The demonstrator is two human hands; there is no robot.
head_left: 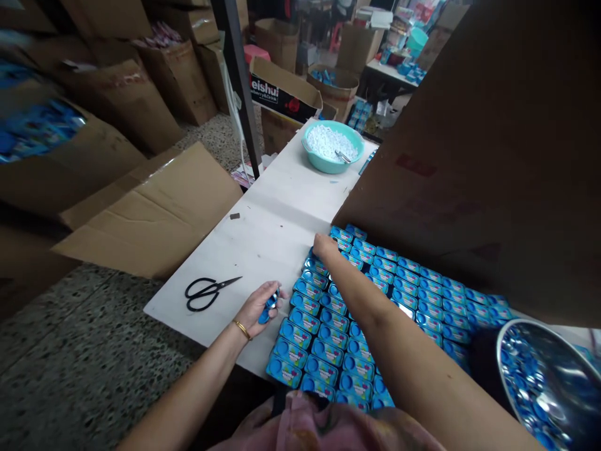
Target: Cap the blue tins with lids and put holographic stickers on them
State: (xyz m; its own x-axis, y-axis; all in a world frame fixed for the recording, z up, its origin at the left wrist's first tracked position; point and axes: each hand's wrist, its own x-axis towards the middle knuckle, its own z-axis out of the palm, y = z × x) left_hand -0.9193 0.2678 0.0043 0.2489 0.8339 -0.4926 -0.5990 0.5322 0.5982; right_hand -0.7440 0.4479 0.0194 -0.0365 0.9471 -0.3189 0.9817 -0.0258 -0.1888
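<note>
Rows of small blue rectangular packs with printed labels and a round blue spot at one end cover the near right of the white table. My left hand, a gold bangle at its wrist, is closed around a few small shiny blue round pieces beside the rows. At the far left corner of the rows, my right hand is down against the packs with its fingers curled together. What those fingers hold, if anything, is hidden. My right forearm covers part of the rows.
Black scissors lie left on the white table. At its far end stands a turquoise basin of white bits with a scoop. A metal bowl of shiny blue round pieces tilts at right. Cardboard boxes crowd the left; a large brown panel rises right.
</note>
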